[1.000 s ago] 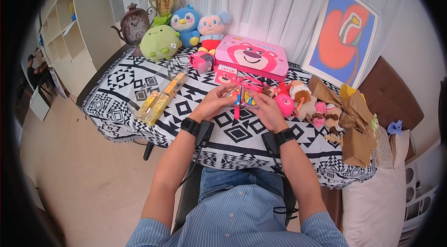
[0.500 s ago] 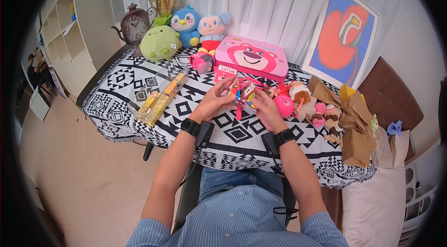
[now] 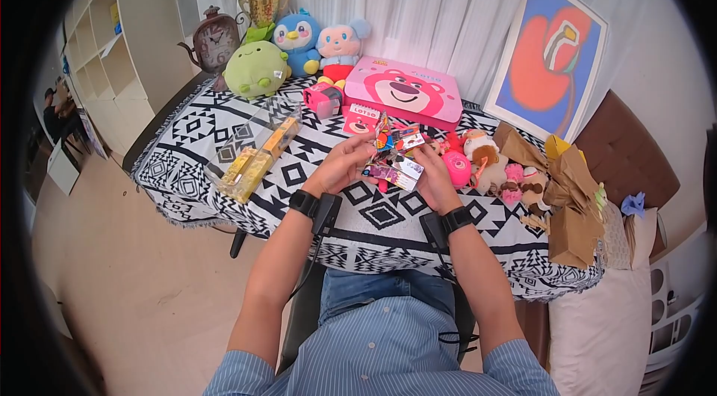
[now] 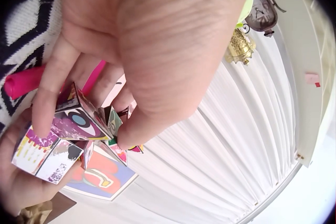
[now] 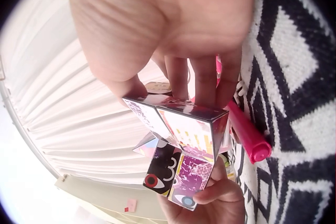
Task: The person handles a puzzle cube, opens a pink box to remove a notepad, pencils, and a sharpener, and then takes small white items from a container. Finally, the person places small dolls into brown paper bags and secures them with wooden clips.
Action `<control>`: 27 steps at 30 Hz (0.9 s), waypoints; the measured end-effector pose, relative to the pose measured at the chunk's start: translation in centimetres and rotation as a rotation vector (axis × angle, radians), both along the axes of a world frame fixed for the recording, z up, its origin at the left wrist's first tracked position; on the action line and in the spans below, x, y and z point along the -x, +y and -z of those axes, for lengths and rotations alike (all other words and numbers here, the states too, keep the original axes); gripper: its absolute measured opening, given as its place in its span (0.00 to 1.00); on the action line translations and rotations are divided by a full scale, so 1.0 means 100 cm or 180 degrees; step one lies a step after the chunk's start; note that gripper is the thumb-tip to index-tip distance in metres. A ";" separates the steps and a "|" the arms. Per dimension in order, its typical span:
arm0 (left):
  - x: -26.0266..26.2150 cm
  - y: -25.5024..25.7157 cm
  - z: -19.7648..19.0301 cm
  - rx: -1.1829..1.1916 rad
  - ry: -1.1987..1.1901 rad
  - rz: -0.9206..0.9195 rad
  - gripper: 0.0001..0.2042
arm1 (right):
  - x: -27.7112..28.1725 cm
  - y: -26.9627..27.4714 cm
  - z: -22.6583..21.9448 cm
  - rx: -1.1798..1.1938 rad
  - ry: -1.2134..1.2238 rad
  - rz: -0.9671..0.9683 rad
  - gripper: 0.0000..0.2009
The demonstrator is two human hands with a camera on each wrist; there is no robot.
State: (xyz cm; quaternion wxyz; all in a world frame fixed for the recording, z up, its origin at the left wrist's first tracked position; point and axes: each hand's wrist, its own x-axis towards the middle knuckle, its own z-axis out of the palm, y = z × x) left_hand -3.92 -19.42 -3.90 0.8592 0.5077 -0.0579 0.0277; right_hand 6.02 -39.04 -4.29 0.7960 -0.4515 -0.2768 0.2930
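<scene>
Between both hands is a folding puzzle cube [image 3: 402, 170], spread into several angular blocks printed with eyes and colourful patches. My left hand [image 3: 348, 164] grips its left part; in the left wrist view the thumb and fingers lie round the blocks [image 4: 79, 121]. My right hand [image 3: 436, 181] holds the right part, thumb at one end and fingers along the far edge of a white-and-black block [image 5: 178, 127] in the right wrist view. Below the cube a pink tube-shaped thing [image 5: 251, 136] lies on the patterned cloth.
Behind the hands are a pink bear box [image 3: 403, 93] and a small LOTSO notepad [image 3: 361, 119]. Plush toys [image 3: 258, 69] and a clock [image 3: 215, 39] stand back left. A clear package with yellow contents [image 3: 258, 161] lies left; small dolls [image 3: 485, 153] and brown paper [image 3: 575, 202] lie right.
The puzzle cube was a compact colourful block a second ago. Both hands have turned and opened it out, and its purple and white faces now show. The hands have shifted only slightly.
</scene>
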 end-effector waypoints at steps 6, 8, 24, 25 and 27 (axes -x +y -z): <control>-0.001 0.001 0.001 0.0087 -0.0018 0.0171 0.29 | -0.001 0.000 0.001 -0.0056 0.0117 -0.0019 0.19; -0.002 0.002 0.004 0.0102 0.0001 0.0195 0.30 | -0.002 0.001 0.004 -0.0070 0.0021 0.0057 0.20; -0.006 0.004 0.007 0.0275 0.0023 0.0124 0.24 | -0.003 -0.003 0.004 -0.0202 0.0080 -0.0426 0.33; -0.006 0.004 0.007 0.0343 0.0102 0.0114 0.24 | -0.002 -0.003 0.002 -0.0192 0.0097 -0.0435 0.36; -0.004 0.004 0.006 0.0261 0.0087 0.0094 0.24 | 0.000 -0.004 0.000 -0.0182 0.0115 -0.0444 0.39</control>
